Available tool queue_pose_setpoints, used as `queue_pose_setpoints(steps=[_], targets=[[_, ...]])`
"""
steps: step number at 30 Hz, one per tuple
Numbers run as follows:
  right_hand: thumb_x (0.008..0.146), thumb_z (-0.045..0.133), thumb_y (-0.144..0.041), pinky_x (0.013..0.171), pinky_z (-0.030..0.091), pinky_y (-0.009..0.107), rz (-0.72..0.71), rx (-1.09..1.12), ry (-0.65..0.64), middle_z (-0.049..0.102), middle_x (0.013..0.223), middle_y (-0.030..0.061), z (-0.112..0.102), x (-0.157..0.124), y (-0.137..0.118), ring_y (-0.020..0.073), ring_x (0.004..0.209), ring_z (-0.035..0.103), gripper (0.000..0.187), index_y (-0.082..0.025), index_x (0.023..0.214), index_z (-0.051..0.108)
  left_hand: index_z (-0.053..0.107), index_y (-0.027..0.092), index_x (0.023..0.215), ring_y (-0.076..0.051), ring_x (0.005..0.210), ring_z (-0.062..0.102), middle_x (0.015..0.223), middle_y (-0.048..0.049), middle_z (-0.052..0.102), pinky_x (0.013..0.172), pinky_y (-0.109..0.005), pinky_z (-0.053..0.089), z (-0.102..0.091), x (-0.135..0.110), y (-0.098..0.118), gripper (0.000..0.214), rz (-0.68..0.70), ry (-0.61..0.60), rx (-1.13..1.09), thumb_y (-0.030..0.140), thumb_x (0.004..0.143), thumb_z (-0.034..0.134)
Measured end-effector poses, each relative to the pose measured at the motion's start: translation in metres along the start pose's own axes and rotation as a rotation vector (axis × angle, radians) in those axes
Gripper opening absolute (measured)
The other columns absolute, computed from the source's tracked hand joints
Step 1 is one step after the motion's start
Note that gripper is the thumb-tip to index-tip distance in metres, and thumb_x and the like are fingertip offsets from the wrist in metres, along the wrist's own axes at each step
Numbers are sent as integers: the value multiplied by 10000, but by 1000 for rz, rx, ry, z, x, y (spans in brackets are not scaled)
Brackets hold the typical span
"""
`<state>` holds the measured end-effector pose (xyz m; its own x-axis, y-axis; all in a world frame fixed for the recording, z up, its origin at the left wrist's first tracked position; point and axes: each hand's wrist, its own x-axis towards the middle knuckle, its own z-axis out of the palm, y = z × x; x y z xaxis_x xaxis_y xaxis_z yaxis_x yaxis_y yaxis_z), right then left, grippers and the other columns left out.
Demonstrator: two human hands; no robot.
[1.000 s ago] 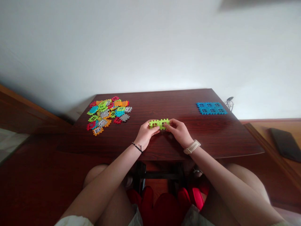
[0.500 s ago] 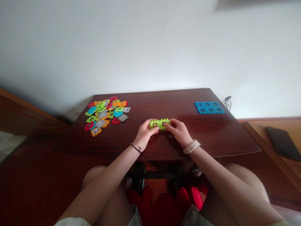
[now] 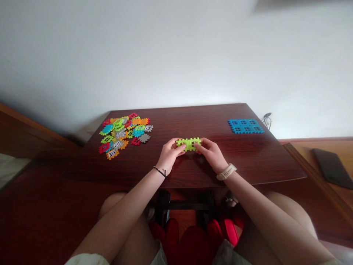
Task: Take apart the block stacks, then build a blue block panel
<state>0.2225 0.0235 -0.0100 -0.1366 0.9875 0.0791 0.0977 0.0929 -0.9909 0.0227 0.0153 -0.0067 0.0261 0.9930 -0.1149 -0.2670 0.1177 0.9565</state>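
Note:
Two joined lime-green toothed tiles (image 3: 188, 143) are held just above the dark wooden table (image 3: 193, 121) near its front middle. My left hand (image 3: 169, 155) pinches the left end of the green piece. My right hand (image 3: 211, 154), with a pale watch on its wrist, pinches the right end. Both hands have their fingers closed on it.
A heap of several loose tiles (image 3: 124, 133) in red, orange, green, blue and grey lies at the table's left. A flat blue panel of joined tiles (image 3: 245, 126) lies at the right rear. A dark flat device (image 3: 332, 167) rests on the wooden surface to the right.
Both hands have lifted the green piece slightly and shifted it a little to the right and away from me; the grip is unchanged.

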Motion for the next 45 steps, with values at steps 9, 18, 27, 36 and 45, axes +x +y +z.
queue_pose_setpoints(steps=[9, 18, 27, 36, 45], targets=[[878, 787, -649, 657, 429, 323, -19, -24, -7, 681, 803, 11, 3, -1, -1, 194, 724, 557, 434, -223, 891, 704, 734, 180, 1070, -204, 997, 720, 1076, -67, 751, 890, -356, 635, 2, -1, 0, 451, 5, -34, 4, 359, 716, 948], [860, 800, -657, 630, 405, 320, 3, -4, -22, 650, 755, 2, 0, -3, -4, 185, 697, 530, 451, -228, 829, 664, 756, 179, 1081, -205, 964, 728, 1063, -68, 758, 883, -364, 645, 0, -2, -1, 453, 34, -85, 45, 393, 734, 953], [838, 809, -675, 723, 484, 333, 18, 53, -20, 746, 894, 36, 2, -3, -5, 216, 793, 614, 464, -225, 925, 738, 761, 176, 1052, -212, 999, 731, 1069, -70, 768, 904, -363, 642, 3, -2, 3, 450, 13, -61, 26, 382, 712, 973], [810, 860, -648, 781, 556, 335, 72, 144, 8, 782, 962, 49, -5, 1, -8, 233, 894, 696, 456, -227, 948, 749, 793, 146, 977, -178, 918, 751, 1036, -89, 790, 958, -358, 621, -1, 1, 5, 434, -43, -104, 36, 446, 725, 977], [768, 914, -558, 855, 580, 374, 52, 166, -27, 815, 1026, 64, -5, 1, -9, 245, 920, 729, 429, -229, 993, 757, 831, 142, 990, -197, 918, 762, 1070, -118, 805, 959, -378, 628, -4, 1, 7, 427, -38, -166, 64, 474, 758, 965]])
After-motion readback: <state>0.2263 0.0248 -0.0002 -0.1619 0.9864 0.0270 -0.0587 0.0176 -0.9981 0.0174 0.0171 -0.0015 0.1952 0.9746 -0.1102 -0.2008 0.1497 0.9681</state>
